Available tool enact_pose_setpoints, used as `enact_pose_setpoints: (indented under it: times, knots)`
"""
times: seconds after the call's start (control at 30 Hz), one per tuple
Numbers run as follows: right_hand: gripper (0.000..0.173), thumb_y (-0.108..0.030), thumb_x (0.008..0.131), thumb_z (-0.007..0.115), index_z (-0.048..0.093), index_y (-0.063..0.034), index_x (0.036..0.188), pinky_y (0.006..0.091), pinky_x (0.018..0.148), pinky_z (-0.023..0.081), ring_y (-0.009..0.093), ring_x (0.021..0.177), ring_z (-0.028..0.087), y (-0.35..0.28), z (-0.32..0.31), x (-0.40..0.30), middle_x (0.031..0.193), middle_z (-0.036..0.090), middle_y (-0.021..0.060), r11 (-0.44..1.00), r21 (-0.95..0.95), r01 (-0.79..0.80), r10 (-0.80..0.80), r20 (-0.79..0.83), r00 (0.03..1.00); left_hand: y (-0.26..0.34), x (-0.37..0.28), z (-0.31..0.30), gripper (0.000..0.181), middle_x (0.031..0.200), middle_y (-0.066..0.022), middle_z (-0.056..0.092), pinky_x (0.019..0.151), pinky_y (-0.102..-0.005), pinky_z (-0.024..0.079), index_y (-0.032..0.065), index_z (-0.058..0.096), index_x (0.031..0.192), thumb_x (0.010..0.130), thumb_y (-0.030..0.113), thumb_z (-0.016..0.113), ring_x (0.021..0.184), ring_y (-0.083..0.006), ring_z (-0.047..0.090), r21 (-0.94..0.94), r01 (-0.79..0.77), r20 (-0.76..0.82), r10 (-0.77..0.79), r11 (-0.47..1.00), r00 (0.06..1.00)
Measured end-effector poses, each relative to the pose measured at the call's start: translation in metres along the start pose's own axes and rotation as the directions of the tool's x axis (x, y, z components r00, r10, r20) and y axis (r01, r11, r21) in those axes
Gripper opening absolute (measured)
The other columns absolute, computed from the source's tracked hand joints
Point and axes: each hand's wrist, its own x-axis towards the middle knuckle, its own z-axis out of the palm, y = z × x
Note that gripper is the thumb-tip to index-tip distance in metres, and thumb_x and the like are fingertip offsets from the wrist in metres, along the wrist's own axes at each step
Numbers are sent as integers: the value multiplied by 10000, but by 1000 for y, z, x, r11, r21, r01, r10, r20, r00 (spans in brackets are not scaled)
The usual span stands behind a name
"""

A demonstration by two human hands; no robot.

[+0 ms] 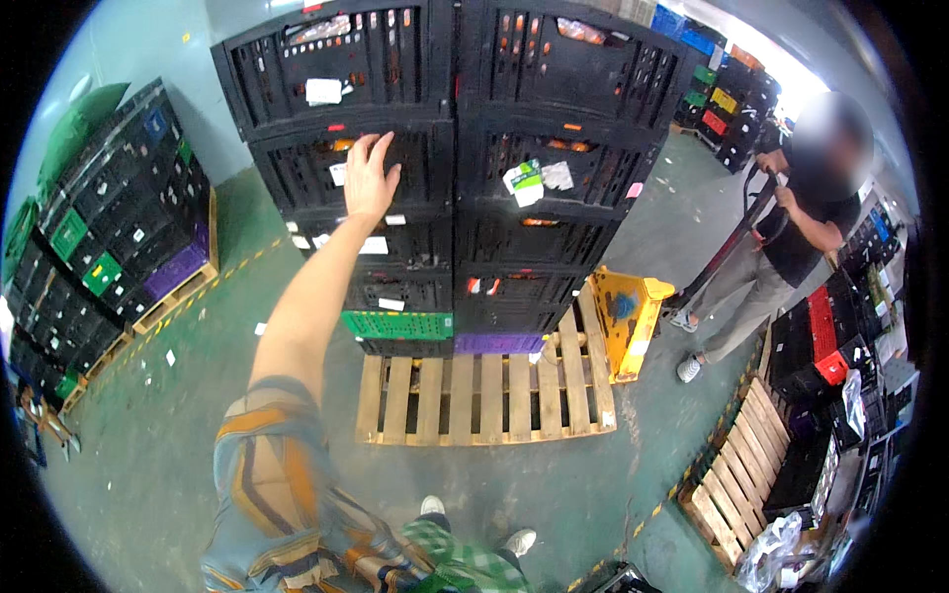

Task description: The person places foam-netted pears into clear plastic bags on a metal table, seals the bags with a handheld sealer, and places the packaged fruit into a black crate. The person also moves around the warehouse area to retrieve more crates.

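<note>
My left hand [370,181] is raised in front of a stack of black plastic crates, fingers apart and nothing held. It is nearest a black crate [422,170] in the left column, just right of a white label [338,174]. Whether the fingertips touch the crate is unclear. Orange contents show through the slots of the upper crates. A green crate [397,325] and a purple crate [498,343] sit low in the two columns. The stack stands on a wooden pallet [463,400], whose near slats are bare. My right hand is out of view.
At right a person [789,215] grips the handle of a yellow pallet jack [630,319] beside the pallet. More crate stacks [126,215] stand on pallets at left. A slatted pallet [734,467], crates and plastic bags [771,548] lie at lower right, along yellow-black floor tape.
</note>
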Motion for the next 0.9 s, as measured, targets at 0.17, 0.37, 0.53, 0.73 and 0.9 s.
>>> enact_pose_setpoints:
  times: [0.17, 0.37, 0.53, 0.73, 0.9]
  knots:
    - [385, -121, 908, 534, 477, 4, 1268, 381, 699, 534, 261, 830, 631, 20, -9, 31, 1068, 614, 163, 983, 183, -24, 12, 63, 998, -7, 58, -16, 375, 1118, -84, 517, 830, -393, 455, 122, 568, 1035, 688, 128, 711, 1044, -272, 504, 252, -123, 270, 52, 960, 961]
    - [383, -107, 902, 520, 474, -53, 1279, 360, 619, 538, 248, 777, 636, 24, 25, 17, 1027, 625, 137, 958, 265, -113, 98, 71, 993, -35, 51, 15, 238, 871, -144, 661, 771, -434, 516, 112, 645, 997, 765, 142, 605, 865, -324, 636, 211, -401, 706, 145, 892, 693]
    - [391, -179, 922, 514, 457, -60, 1291, 348, 598, 530, 236, 765, 634, 41, 31, -3, 1027, 623, 130, 981, 193, -24, 17, 39, 999, -53, 60, 7, 234, 898, -135, 675, 780, -431, 523, 168, 695, 968, 768, 193, 576, 837, -353, 643, 93, -44, 558, -15, 995, 830]
    - [420, -268, 918, 543, 466, -66, 1278, 355, 615, 532, 222, 782, 628, 49, 20, -4, 1043, 619, 116, 878, 427, -216, 126, 230, 965, -66, 70, -11, 286, 997, -228, 642, 850, -443, 491, 37, 679, 941, 787, 236, 545, 966, -357, 621, 363, 149, 587, -350, 920, 730]
    - [395, -301, 915, 539, 508, -94, 1250, 325, 597, 516, 189, 766, 625, 49, 27, 5, 1006, 634, 84, 993, 119, 2, -3, 15, 1000, -16, 178, -67, 267, 895, -171, 654, 738, -437, 529, 50, 686, 880, 795, 263, 549, 854, -337, 641, 379, -169, 455, -25, 910, 890]
